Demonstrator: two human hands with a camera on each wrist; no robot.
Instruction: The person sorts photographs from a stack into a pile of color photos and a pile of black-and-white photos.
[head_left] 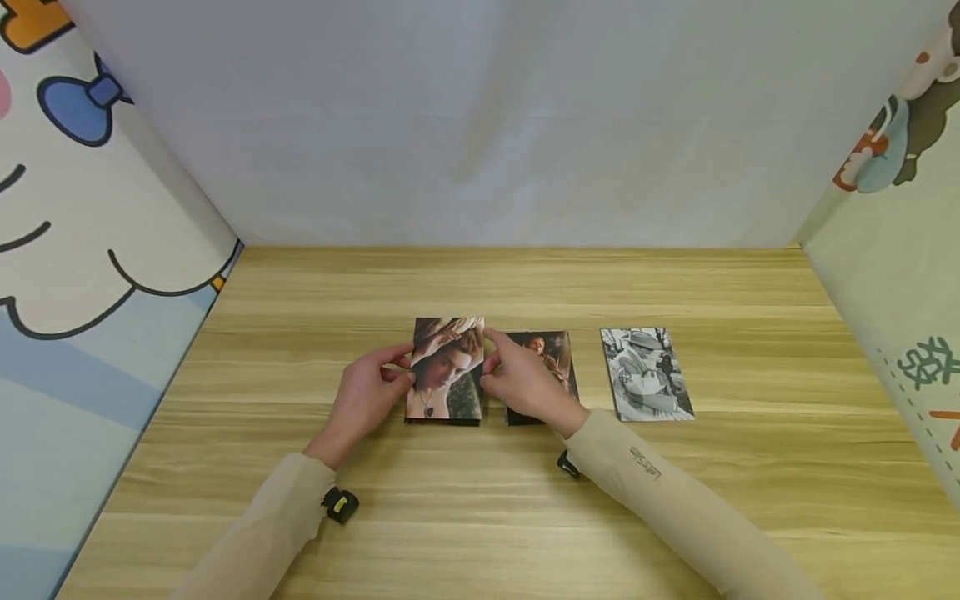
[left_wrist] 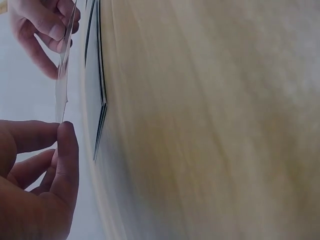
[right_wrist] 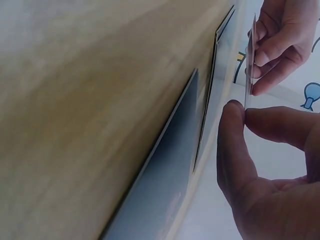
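Observation:
A colour photo card [head_left: 446, 375] with a portrait print is held just above the table by both hands. My left hand [head_left: 370, 385] pinches its left edge between thumb and fingers; my right hand [head_left: 531, 379] pinches its right edge. In the left wrist view the card [left_wrist: 62, 90] appears edge-on, raised off a small stack of cards [left_wrist: 102, 82] on the table. Only a dark edge of that stack shows below the held card in the head view. Partly behind my right hand lies a second dark photo card [head_left: 558, 346].
A black-and-white photo card [head_left: 647, 375] lies flat to the right on the wooden table [head_left: 450, 517]. A plain pale wall [head_left: 375, 125] stands behind the table, with cartoon-printed panels [head_left: 97, 192] at the sides.

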